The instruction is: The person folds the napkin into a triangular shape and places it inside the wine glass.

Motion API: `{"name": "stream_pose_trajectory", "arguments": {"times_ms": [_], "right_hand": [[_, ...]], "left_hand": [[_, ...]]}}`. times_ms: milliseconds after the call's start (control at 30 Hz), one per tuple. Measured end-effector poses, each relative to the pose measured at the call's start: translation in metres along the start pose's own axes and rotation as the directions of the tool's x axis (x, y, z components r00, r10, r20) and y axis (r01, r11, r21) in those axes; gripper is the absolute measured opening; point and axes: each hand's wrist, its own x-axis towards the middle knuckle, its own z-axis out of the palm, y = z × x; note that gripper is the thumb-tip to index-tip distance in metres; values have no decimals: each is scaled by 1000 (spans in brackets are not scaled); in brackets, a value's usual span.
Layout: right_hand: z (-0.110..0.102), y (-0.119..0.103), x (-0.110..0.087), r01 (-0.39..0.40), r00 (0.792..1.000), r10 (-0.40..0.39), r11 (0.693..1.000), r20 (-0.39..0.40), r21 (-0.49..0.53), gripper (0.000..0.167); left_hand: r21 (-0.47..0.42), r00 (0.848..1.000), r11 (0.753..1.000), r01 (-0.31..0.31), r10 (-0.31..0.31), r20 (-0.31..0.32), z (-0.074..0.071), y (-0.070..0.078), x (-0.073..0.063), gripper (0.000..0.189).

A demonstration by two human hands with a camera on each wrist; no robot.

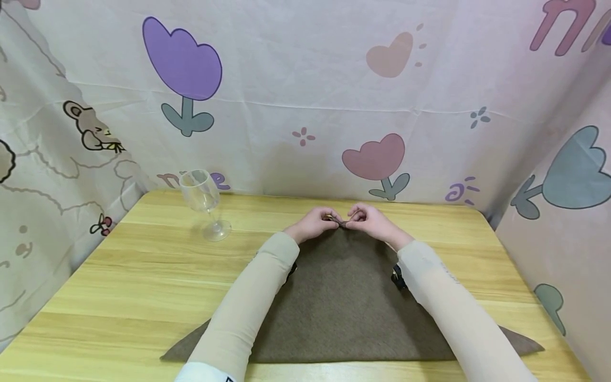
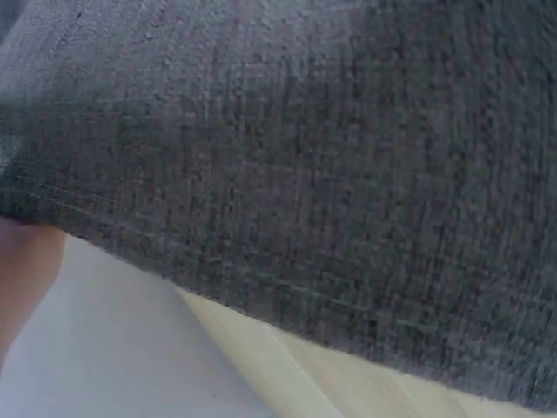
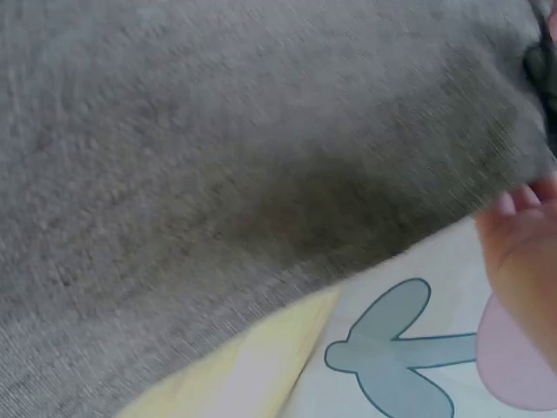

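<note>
The left grip (image 1: 313,224) and right grip (image 1: 375,222) both pinch the far corner of the brown cloth (image 1: 348,302), seemingly aligning it, so the next move likely calls for even tension.

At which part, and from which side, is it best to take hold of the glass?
Probably pinch the stem from the near right: the glass stands on its foot, so the slim stem is exposed below the wider bowl, and the curtain is behind. The left hand is nearer, but it pinches the cloth.
</note>
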Motion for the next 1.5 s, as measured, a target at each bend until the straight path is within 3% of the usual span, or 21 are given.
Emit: {"name": "stream_pose_trajectory", "arguments": {"times_ms": [100,200,300,400,467,633,800,933,1133,1300,1500], "right_hand": [[-2,-2,-1,-24,998,27,998,64,-56,33],[-2,-2,-1,-12,995,22,994,92,-107,26],[1,-1,0,2,998,6,994,66,-109,19],[4,1,1,4,1000,-1,995,26,-102,15],[6,2,1,12,1000,-11,996,10,-92,13],[7,4,1,24,1000,-25,997,-8,-69,13],[3,7,-2,55,998,-55,998,7,-14,16],[-4,8,-6,53,995,-54,998,89,18,23],[-8,9,-6,-28,984,43,996,172,-87,24],[-6,6,-7,-66,985,73,997,158,-48,25],[-7,7,-9,-75,987,76,997,142,-9,29]], "left_hand": [[6,999,999,-35,35,7,0,-1,0,17],[8,999,999,-39,39,13,-1,-1,-1,17],[-23,999,999,47,-47,7,0,0,-2,21],[-46,989,988,148,-148,-5,-1,3,-3,28],[-22,984,984,176,-176,7,-1,4,-3,32],[66,993,993,102,-105,52,-2,6,-4,28],[181,1000,983,23,-23,1,-1,5,-4,20],[245,999,969,-30,35,-18,-1,6,-4,16],[187,998,981,-48,57,-40,2,5,-5,12],[125,996,991,-53,62,-62,2,2,-5,9],[150,996,987,-61,69,-50,2,-1,-3,6]]}}
